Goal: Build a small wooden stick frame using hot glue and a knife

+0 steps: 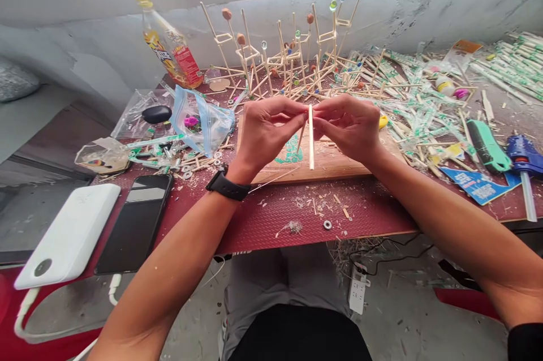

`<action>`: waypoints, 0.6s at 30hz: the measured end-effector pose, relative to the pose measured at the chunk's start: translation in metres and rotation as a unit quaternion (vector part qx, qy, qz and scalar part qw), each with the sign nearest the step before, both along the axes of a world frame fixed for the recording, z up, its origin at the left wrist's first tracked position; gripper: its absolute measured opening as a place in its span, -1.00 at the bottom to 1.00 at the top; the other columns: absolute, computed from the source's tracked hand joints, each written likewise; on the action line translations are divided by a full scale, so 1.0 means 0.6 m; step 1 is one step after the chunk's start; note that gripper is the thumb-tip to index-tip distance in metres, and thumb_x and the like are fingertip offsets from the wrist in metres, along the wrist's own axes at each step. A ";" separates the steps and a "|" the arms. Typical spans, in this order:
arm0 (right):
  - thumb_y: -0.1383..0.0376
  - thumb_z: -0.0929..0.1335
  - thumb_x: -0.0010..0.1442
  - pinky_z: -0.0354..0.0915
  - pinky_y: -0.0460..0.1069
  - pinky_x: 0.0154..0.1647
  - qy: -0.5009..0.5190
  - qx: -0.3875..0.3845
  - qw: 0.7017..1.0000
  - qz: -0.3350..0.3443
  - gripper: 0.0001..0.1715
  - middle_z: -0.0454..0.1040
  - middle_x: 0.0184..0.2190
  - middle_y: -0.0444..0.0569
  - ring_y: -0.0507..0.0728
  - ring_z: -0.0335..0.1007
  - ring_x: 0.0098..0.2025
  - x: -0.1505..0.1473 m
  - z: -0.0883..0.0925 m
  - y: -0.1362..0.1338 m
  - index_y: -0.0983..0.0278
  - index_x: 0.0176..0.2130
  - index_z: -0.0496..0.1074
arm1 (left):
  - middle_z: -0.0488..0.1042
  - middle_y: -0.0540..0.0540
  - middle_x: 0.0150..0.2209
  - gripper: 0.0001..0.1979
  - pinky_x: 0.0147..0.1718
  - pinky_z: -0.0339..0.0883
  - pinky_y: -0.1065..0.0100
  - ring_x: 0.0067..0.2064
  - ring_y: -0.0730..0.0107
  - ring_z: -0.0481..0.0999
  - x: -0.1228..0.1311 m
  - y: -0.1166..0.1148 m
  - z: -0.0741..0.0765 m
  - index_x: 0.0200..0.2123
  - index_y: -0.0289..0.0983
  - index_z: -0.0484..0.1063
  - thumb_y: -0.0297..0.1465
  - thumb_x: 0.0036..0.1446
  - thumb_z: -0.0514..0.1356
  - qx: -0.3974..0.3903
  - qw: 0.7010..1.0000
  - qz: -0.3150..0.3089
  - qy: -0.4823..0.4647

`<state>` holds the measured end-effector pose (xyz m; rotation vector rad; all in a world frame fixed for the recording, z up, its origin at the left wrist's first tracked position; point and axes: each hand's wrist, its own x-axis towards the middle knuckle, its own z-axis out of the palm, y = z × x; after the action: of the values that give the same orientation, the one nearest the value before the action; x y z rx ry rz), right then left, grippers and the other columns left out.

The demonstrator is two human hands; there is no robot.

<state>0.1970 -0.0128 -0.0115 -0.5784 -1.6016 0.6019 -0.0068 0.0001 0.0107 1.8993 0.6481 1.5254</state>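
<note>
Over a wooden board (271, 175) at the table's front, my two hands meet at a pale wooden chopstick (311, 143) that points down towards me. My left hand (265, 129) pinches at its top end between thumb and forefinger. From the other side, my right hand (350, 126) grips the same end with bent fingers. A second, thinner-looking stick (301, 139) slants just left of it; whether a hand holds it is unclear. Behind the fingers stand chopstick frames (250, 55) topped with brown lumps and glass marbles. Green printing (288, 151) shows on the board.
Right lie a blue glue gun (525, 154), a green-handled tool (486, 143) and many wrapped chopsticks (521, 67). Left are a bottle (169, 50), a zip bag (199, 117), a phone (136, 222) and a white power bank (70, 236). A washer (327, 224) sits near the front edge.
</note>
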 end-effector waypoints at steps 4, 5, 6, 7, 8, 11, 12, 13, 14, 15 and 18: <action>0.10 0.65 0.31 0.66 -0.01 -0.46 -0.003 0.009 1.000 0.008 -0.77 0.68 -0.36 -0.20 0.07 0.69 -0.45 0.000 0.002 0.000 0.09 -0.13 0.67 | 0.80 -0.04 -0.29 -0.94 -0.23 0.73 0.31 -0.26 0.37 0.75 0.000 -0.003 0.003 -0.25 -0.15 0.80 -0.32 0.20 0.53 0.014 1.000 -0.011 -0.005; 0.10 0.65 0.31 0.65 -0.02 -0.47 -0.006 0.009 1.000 0.009 -0.78 0.68 -0.37 -0.20 0.06 0.69 -0.46 0.000 0.004 -0.001 0.09 -0.13 0.66 | 0.80 -0.04 -0.29 -0.93 -0.22 0.73 0.32 -0.26 0.37 0.75 0.001 -0.004 0.003 -0.25 -0.15 0.80 -0.32 0.20 0.53 0.010 1.000 -0.012 -0.007; 0.10 0.64 0.31 0.63 -0.03 -0.50 -0.008 0.009 1.000 0.009 -0.77 0.67 -0.37 -0.20 0.06 0.68 -0.47 0.000 0.006 -0.002 0.09 -0.13 0.64 | 0.80 -0.04 -0.28 -0.91 -0.22 0.73 0.31 -0.25 0.37 0.75 0.001 -0.005 0.003 -0.25 -0.16 0.79 -0.30 0.20 0.54 0.001 1.000 -0.013 -0.009; 0.08 0.64 0.31 0.60 -0.03 -0.53 -0.011 0.005 1.000 0.008 -0.74 0.67 -0.38 -0.21 0.06 0.67 -0.49 0.000 0.008 -0.003 0.09 -0.13 0.62 | 0.79 -0.05 -0.28 -0.88 -0.21 0.73 0.30 -0.25 0.36 0.75 0.002 -0.006 0.003 -0.25 -0.16 0.78 -0.27 0.20 0.55 -0.011 1.000 -0.015 -0.011; 0.04 0.64 0.31 0.57 -0.03 -0.56 -0.015 -0.004 1.000 0.006 -0.70 0.66 -0.38 -0.21 0.06 0.66 -0.50 0.001 0.011 -0.004 0.09 -0.13 0.60 | 0.79 -0.07 -0.27 -0.84 -0.21 0.73 0.29 -0.24 0.35 0.76 0.002 -0.006 0.004 -0.25 -0.18 0.77 -0.23 0.20 0.55 -0.027 0.999 -0.019 -0.015; -0.12 0.62 0.30 0.52 -0.03 -0.60 -0.030 -0.057 0.998 0.009 -0.53 0.66 -0.39 -0.22 0.05 0.63 -0.54 0.004 0.021 -0.009 0.09 -0.04 0.54 | 0.76 -0.09 -0.27 -0.69 -0.23 0.72 0.27 -0.24 0.32 0.77 0.001 -0.005 0.007 -0.22 -0.20 0.70 -0.11 0.17 0.59 -0.079 0.995 -0.053 -0.025; -0.15 0.61 0.31 0.51 -0.03 -0.60 -0.036 -0.075 0.996 0.018 -0.48 0.66 -0.39 -0.22 0.05 0.62 -0.55 0.006 0.024 -0.011 0.09 0.01 0.54 | 0.75 -0.08 -0.28 -0.64 -0.24 0.71 0.27 -0.25 0.32 0.77 0.000 -0.004 0.009 -0.20 -0.20 0.67 -0.09 0.15 0.60 -0.095 0.993 -0.068 -0.025; -0.15 0.60 0.32 0.51 -0.03 -0.61 -0.042 -0.089 0.995 0.032 -0.46 0.66 -0.39 -0.22 0.04 0.61 -0.55 0.007 0.027 -0.012 0.11 0.05 0.55 | 0.73 -0.05 -0.30 -0.60 -0.25 0.70 0.28 -0.27 0.34 0.77 -0.002 -0.003 0.012 -0.18 -0.20 0.63 -0.07 0.13 0.61 -0.110 0.990 -0.082 -0.023; -0.13 0.59 0.35 0.51 -0.04 -0.61 -0.046 -0.096 0.993 0.048 -0.48 0.66 -0.39 -0.20 0.03 0.61 -0.56 0.009 0.030 -0.013 0.14 0.06 0.57 | 0.71 -0.01 -0.32 -0.57 -0.25 0.70 0.28 -0.30 0.35 0.76 -0.004 -0.002 0.015 -0.15 -0.18 0.59 -0.07 0.12 0.61 -0.122 0.988 -0.097 -0.020; -0.10 0.59 0.37 0.50 -0.05 -0.61 -0.046 -0.096 0.992 0.065 -0.52 0.66 -0.39 -0.19 0.03 0.60 -0.56 0.010 0.032 -0.014 0.17 0.04 0.60 | 0.69 0.02 -0.34 -0.55 -0.25 0.69 0.29 -0.31 0.37 0.75 -0.006 -0.002 0.018 -0.13 -0.17 0.55 -0.08 0.12 0.62 -0.134 0.985 -0.110 -0.016; 0.05 0.59 0.41 0.49 -0.06 -0.63 -0.038 -0.090 0.990 0.098 -0.70 0.65 -0.41 -0.15 0.01 0.58 -0.58 0.011 0.035 -0.014 0.22 -0.08 0.66 | 0.65 0.08 -0.36 -0.51 -0.23 0.68 0.29 -0.31 0.38 0.75 -0.011 -0.005 0.026 -0.09 -0.15 0.46 -0.12 0.13 0.61 -0.177 0.973 -0.147 -0.011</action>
<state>0.2034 -0.0210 0.0094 -0.5860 -1.6989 0.8859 -0.0132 -0.0030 0.0262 1.6219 0.5564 1.1549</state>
